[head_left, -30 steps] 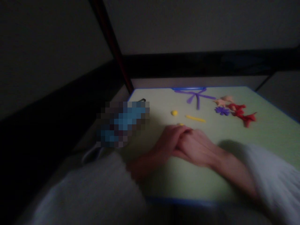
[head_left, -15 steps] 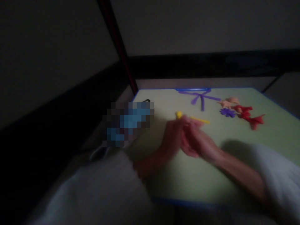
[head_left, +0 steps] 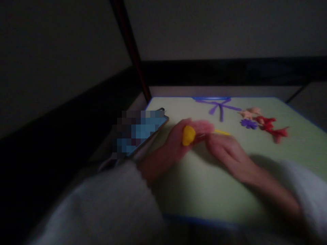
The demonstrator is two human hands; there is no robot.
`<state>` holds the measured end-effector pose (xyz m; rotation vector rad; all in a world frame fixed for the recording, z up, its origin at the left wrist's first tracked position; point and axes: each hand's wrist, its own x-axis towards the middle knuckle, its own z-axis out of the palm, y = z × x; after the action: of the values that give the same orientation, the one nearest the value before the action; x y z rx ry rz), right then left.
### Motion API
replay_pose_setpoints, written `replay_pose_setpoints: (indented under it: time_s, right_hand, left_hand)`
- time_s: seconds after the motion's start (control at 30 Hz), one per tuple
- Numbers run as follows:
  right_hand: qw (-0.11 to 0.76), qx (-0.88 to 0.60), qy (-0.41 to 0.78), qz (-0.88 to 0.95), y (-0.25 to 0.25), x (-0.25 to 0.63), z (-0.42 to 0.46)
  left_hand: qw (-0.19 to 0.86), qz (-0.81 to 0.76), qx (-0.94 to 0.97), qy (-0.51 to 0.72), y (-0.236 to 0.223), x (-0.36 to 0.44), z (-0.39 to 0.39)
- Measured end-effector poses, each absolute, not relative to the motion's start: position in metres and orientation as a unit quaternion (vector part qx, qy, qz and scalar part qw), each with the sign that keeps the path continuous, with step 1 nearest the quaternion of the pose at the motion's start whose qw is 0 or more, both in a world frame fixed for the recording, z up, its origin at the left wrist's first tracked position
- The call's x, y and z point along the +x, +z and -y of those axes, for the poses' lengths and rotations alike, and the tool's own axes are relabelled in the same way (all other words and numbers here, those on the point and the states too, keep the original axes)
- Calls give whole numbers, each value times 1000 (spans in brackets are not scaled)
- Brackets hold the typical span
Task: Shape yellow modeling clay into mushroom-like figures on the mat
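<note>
My left hand (head_left: 176, 137) is curled around a rounded yellow lump (head_left: 188, 135), which looks like modelling clay. Its fingers reach toward my right hand (head_left: 230, 153), whose thumb and fingers are pinched together close by. A thin pale line shows between the two hands; blur hides what it is, and I cannot make out what the right fingertips hold. Just beyond the right knuckles lies a thin yellow strip (head_left: 222, 132), partly covered by the hand.
Purple strips (head_left: 221, 110) lie crossed at the board's far side. To the right are peach pieces (head_left: 246, 114), a purple flower shape (head_left: 248, 124) and red pieces (head_left: 279, 133). A phone (head_left: 148, 131) with a blurred screen rests at left. The pale board (head_left: 255, 200) has blue edges.
My hands were pressed together with the yellow lump beyond the fingertips. Now they are a little apart: the left has turned, showing the lump near its thumb side, and the right has drawn rightward.
</note>
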<state>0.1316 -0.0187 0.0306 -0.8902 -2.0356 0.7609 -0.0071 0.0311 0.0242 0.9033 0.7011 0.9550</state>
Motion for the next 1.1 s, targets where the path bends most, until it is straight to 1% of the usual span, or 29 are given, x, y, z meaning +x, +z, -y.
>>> replay_pose_setpoints:
  time_s: [0.07,0.1,0.2,0.33,0.47,0.67,0.8,0.83,0.9,0.97,1.03,1.1]
  right_hand:
    - [325,-338,135,873,32,135,19]
    - [292,-333,84,893,31,135,18]
    - [220,-334,13,916,28,129,17]
    - [173,-351,-22,920,25,124,16]
    - [141,-360,-22,922,24,123,16]
    - [96,-378,-25,920,23,118,18]
    - [77,-380,-1,922,21,116,22]
    - [81,-379,7,922,21,116,22]
    - [119,-377,32,918,22,119,20]
    - [210,-371,91,900,23,124,17]
    - [316,-365,202,852,23,128,14]
    - [388,-362,357,768,22,130,11]
  left_hand:
    - [772,-307,386,400,24,-6,-31]
    - [788,-305,373,383,24,-4,-29]
    - [800,-321,375,342,26,3,-22]
    - [774,-348,425,314,31,8,-15]
    - [754,-342,463,316,32,7,-12]
    - [661,-373,555,341,12,7,-14]
    - [625,-410,579,324,2,9,-14]
    - [627,-415,575,322,3,9,-14]
    - [673,-396,535,324,9,9,-13]
    - [737,-347,466,345,18,8,-13]
    - [756,-312,421,394,26,6,-14]
    - [707,-301,431,473,29,3,-14]
